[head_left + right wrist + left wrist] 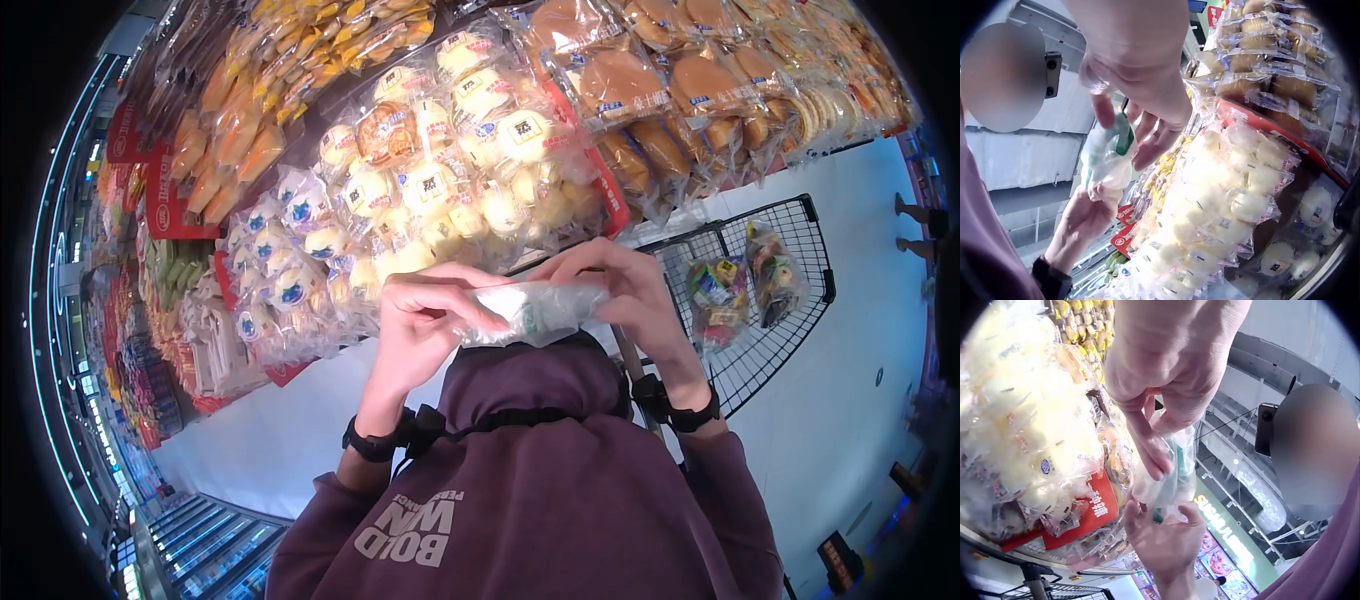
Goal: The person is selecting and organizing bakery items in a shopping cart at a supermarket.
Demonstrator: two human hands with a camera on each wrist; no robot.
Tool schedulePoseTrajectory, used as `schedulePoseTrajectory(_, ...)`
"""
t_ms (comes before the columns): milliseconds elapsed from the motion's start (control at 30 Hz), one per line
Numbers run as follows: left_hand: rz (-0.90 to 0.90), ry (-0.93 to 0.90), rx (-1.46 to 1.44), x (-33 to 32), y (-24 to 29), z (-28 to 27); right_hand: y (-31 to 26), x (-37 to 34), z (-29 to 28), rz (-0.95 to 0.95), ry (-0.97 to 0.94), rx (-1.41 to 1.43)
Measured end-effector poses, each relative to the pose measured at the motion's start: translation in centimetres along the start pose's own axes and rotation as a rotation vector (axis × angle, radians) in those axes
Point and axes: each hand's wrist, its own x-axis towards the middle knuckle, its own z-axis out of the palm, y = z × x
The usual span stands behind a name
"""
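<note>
A translucent plastic bag (535,310) with green markings is stretched sideways between both hands, above the purple top. My left hand (415,320) pinches its left end between thumb and fingers; my right hand (635,305) grips the other end. In the left wrist view, the left hand (1169,375) is above the crumpled bag (1169,481) and the right hand (1169,540) below it. The right wrist view shows the right hand (1141,75) at the top of the bag (1107,156) and the left hand (1085,219) at its lower end. Folds hide the bag's opening and any contents.
Packaged buns (430,185) fill a display beyond the hands, with flat brown packaged cakes (615,85) to the right. A black wire cart (815,235) at the right holds two colourful packages (718,295). A person with a blurred face (1316,450) appears in the wrist views.
</note>
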Motion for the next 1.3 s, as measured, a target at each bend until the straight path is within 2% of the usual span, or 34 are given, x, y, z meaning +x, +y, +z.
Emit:
schedulePoseTrajectory(67,0.023,0.034,0.044,-0.6,-0.1,0.1,0.4,0.2,-0.6,0.087,-0.010,-0.053)
schedulePoseTrajectory(133,0.063,0.055,0.140,-1.3,-0.5,0.4,0.0,0.5,1.4,0.220,0.022,-0.221)
schedulePoseTrajectory(167,0.087,0.062,0.192,-1.5,-0.6,0.8,0.2,0.6,2.0,0.167,-0.031,-0.289)
schedulePoseTrajectory(267,0.116,0.108,0.255,-2.5,-1.5,0.7,-0.2,1.0,3.3,0.211,-0.008,-0.621)
schedulePoseTrajectory(300,0.093,0.111,0.271,-3.1,-1.9,0.6,0.3,0.9,3.7,0.203,0.057,-0.559)
schedulePoseTrajectory(333,0.071,0.114,0.286,-3.4,-2.0,0.4,0.7,0.8,3.7,0.171,0.036,-0.630)
schedulePoseTrajectory(367,0.119,0.027,0.353,-3.7,-1.7,-0.2,1.0,0.7,3.6,0.141,0.016,-0.700)
schedulePoseTrajectory(433,0.177,-0.119,0.176,-4.0,-0.5,-1.4,1.1,0.6,4.3,0.130,-0.015,-0.793)
schedulePoseTrajectory(500,0.096,-0.171,-0.050,-4.8,-0.9,-2.9,0.9,0.8,5.7,0.156,-0.045,-0.836)
schedulePoseTrajectory(600,-0.245,0.005,0.188,-6.7,0.9,-3.4,1.3,1.9,9.3,0.214,-0.105,-0.998)
schedulePoseTrajectory(633,-0.097,0.037,0.278,-7.2,0.3,-3.7,2.4,2.3,10.2,0.039,-0.192,-1.002)
schedulePoseTrajectory(733,-0.177,0.082,0.353,-10.0,-0.5,-5.4,5.0,3.4,13.4,-0.051,-0.272,-1.146)
schedulePoseTrajectory(767,-0.238,0.046,0.342,-10.8,-1.5,-6.1,5.8,3.5,14.2,-0.090,-0.289,-1.192)
schedulePoseTrajectory(867,-0.350,0.050,0.230,-13.7,-4.5,-7.5,8.2,3.5,16.3,-0.232,-0.338,-1.327)
schedulePoseTrajectory(1033,-0.220,0.280,-0.288,-16.6,-7.1,-7.8,12.0,0.9,18.9,-0.518,-0.317,-1.461)
schedulePoseTrajectory(1200,-0.272,0.395,-0.561,-18.1,-7.2,-6.2,13.6,-1.7,20.0,-0.483,-0.249,-1.416)
schedulePoseTrajectory(1300,-0.307,0.236,-0.559,-17.8,-8.1,-5.9,13.8,-3.2,19.4,-0.459,-0.196,-1.465)
